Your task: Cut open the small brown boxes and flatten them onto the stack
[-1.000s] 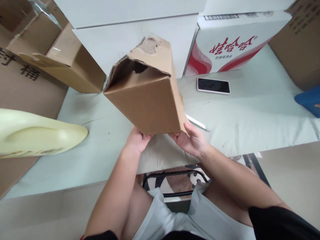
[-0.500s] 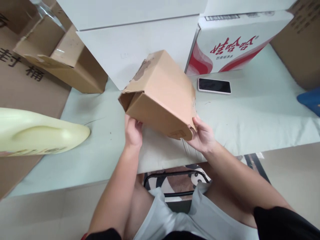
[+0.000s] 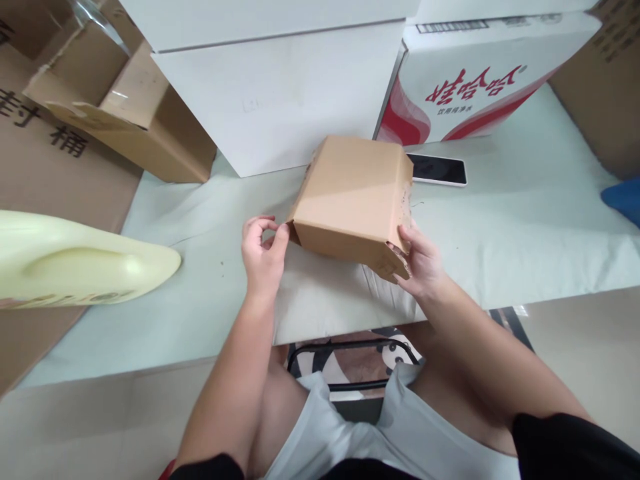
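A brown cardboard box with torn, ragged edges sits at the middle of the covered table, a little tilted. My right hand grips its torn near-right corner, thumb on the outer side. At the near-left corner, my left hand is curled, with thumb and finger pinching the edge of the box. The underside of the box is out of sight. Behind its right side lies a phone with a dark screen, partly covered by the box.
White cartons stand behind, beside a red-and-white carton. An open cardboard box and a pale yellow bottle are on the left. A blue object is at the right edge. The table's front edge runs before my knees.
The box has come down and turned, its left end lowered and its body shifted right, partly over the phone. My left hand has moved from beneath it to its near-left corner.
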Demonstrator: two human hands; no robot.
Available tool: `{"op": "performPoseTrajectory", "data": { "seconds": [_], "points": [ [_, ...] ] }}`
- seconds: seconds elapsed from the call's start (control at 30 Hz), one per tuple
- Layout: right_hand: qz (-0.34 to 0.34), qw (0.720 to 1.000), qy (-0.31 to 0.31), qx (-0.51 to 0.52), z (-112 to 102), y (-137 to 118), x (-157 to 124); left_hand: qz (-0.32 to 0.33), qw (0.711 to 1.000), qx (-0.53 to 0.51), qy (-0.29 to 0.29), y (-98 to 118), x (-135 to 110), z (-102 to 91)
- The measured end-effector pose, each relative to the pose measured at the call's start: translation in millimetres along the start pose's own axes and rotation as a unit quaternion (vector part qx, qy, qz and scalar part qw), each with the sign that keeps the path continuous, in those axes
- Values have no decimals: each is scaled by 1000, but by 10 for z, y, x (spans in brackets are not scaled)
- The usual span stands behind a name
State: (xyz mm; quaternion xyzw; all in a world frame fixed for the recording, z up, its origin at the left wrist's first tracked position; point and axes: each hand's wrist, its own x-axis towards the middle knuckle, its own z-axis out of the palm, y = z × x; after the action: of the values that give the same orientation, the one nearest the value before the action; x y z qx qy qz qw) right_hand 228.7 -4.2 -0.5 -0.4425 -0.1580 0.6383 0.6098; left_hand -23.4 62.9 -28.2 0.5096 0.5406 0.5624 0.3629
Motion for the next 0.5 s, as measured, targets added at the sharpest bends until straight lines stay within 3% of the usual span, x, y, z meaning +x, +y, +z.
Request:
{"op": "performPoseTrajectory", "data": {
  "seconds": [0.13, 0.3, 0.5],
  "points": [
    [5, 1000, -3, 18, -9, 10, 9, -31, 997, 26, -62, 36, -10, -10],
    [27, 999, -28, 4, 34, 56, 28, 27, 992, -70, -102, 86, -50, 14],
    [28, 997, -56, -35, -16, 64, 57, -29, 979, -91, -180, 45, -21, -45]
  ]
}}
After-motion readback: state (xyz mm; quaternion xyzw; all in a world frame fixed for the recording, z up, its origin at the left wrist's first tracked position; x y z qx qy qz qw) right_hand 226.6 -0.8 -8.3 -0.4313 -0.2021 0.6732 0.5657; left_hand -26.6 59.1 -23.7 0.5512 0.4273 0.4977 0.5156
